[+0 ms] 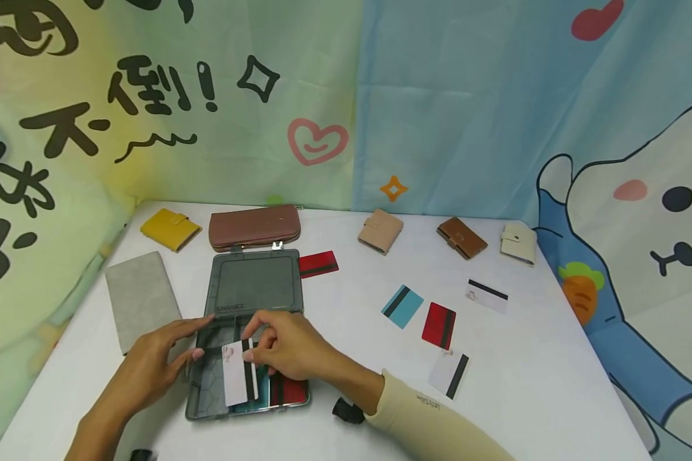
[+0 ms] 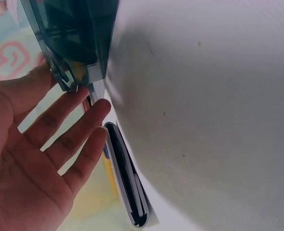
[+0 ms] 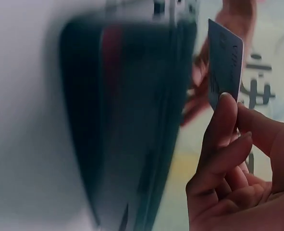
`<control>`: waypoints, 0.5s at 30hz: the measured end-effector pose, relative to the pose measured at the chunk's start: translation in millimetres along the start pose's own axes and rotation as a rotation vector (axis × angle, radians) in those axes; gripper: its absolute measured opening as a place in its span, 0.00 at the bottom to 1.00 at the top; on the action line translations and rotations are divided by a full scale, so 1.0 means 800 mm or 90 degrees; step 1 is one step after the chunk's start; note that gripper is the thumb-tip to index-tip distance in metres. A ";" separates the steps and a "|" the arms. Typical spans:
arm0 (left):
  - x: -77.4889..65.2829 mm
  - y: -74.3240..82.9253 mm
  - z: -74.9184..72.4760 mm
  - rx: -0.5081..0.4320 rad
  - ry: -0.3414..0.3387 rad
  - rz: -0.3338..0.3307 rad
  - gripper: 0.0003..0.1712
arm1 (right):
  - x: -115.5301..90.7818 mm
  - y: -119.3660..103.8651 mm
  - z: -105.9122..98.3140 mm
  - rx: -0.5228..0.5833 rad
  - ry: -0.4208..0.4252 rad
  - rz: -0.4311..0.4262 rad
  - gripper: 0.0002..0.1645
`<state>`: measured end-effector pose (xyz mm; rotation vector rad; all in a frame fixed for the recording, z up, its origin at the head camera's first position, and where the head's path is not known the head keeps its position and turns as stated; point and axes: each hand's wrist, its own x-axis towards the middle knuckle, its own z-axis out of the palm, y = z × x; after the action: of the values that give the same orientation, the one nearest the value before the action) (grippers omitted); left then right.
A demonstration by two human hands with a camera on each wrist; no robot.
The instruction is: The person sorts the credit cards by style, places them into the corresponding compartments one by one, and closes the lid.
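Note:
My right hand pinches a white card with a black stripe between thumb and fingers, over a grey see-through plastic case whose lid lies open to the back. In the right wrist view this card stands upright above the case, its chip side showing. My left hand touches the left edge of the case. The left wrist view shows its fingers stretched out at the case's corner. Inside the case, a teal card lies partly under the white card, and a red card fills the right compartment.
Right of the case lie a blue card, a red card and two white cards. Another red card sits beside the lid. Several wallets, one a brown long wallet, line the back. A grey wallet lies left.

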<state>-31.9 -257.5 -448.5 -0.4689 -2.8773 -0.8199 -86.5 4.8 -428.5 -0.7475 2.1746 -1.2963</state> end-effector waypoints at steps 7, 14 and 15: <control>0.000 0.000 0.002 -0.011 -0.014 -0.020 0.34 | 0.016 -0.008 0.038 -0.153 0.036 0.002 0.13; 0.000 -0.001 0.002 -0.011 0.003 -0.010 0.34 | 0.025 -0.006 0.046 -0.265 0.033 -0.046 0.17; 0.000 -0.001 0.002 -0.011 0.003 -0.011 0.34 | 0.024 -0.005 0.044 -0.263 0.027 -0.055 0.17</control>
<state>-32.1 -257.5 -450.0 -0.4433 -2.8760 -0.8476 -76.5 -31.6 -442.4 -0.9858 2.5046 -0.9131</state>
